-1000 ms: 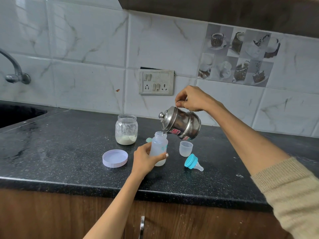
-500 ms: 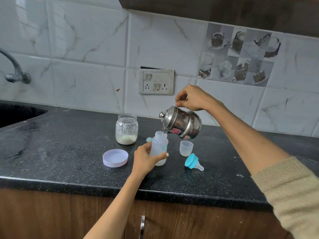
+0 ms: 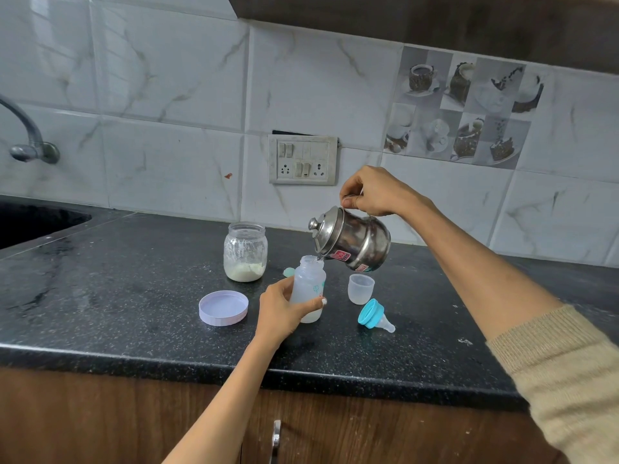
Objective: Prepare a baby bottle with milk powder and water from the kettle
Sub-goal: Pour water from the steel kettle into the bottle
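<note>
A translucent baby bottle [image 3: 308,283] stands upright on the black counter [image 3: 134,306], with my left hand [image 3: 281,311] wrapped around its lower part. My right hand [image 3: 375,192] holds a steel kettle [image 3: 355,241] by its handle, tilted left so its spout touches the bottle's open mouth. Whitish liquid sits in the bottle's bottom. A glass jar [image 3: 245,252] with milk powder stands open behind and to the left. Its lilac lid [image 3: 223,307] lies flat left of my left hand.
A clear cap [image 3: 360,288] stands right of the bottle, and the blue-ringed teat [image 3: 373,316] lies on its side in front of it. A small teal scoop [image 3: 288,271] peeks out behind the bottle. A sink [image 3: 30,222] and tap [image 3: 31,142] are far left.
Almost nothing has moved: the kettle stays tilted over the bottle's mouth and my left hand keeps its hold on the bottle.
</note>
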A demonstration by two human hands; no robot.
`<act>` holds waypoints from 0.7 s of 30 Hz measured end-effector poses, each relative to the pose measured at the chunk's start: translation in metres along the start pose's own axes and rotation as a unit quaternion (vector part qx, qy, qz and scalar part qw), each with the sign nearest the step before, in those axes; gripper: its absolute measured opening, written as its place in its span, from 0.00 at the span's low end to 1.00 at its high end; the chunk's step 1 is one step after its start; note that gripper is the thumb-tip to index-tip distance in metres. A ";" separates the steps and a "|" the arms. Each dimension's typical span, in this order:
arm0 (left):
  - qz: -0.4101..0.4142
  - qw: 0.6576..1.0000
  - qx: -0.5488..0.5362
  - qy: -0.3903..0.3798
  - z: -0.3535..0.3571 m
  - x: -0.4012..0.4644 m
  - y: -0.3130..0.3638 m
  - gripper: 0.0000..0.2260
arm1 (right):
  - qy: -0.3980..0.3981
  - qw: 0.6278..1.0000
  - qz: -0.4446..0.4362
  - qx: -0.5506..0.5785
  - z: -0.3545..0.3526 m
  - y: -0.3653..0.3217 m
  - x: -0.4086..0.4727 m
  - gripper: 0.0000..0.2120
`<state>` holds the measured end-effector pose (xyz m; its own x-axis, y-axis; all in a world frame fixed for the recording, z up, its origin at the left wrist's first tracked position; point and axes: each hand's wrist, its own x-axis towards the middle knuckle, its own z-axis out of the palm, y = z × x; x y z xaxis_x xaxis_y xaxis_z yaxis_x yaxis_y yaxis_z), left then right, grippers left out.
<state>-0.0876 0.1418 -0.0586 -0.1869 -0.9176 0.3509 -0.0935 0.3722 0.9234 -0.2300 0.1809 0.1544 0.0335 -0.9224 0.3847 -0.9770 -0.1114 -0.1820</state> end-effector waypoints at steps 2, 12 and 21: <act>0.001 1.000 0.001 0.000 0.000 0.000 0.000 0.18 | -0.001 1.000 -0.001 0.000 0.000 0.000 -0.001 0.07; 0.002 1.000 0.005 -0.001 0.000 0.001 -0.001 0.20 | -0.003 1.000 -0.002 -0.002 -0.002 -0.001 -0.002 0.08; 0.004 1.000 0.010 0.003 0.000 0.000 0.000 0.20 | -0.001 1.000 -0.003 -0.007 -0.002 0.000 -0.001 0.08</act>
<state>-0.0876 0.1417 -0.0585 -0.1814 -0.9157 0.3586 -0.1123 0.3816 0.9175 -0.2299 0.1823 0.1558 0.0390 -0.9228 0.3833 -0.9798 -0.1106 -0.1666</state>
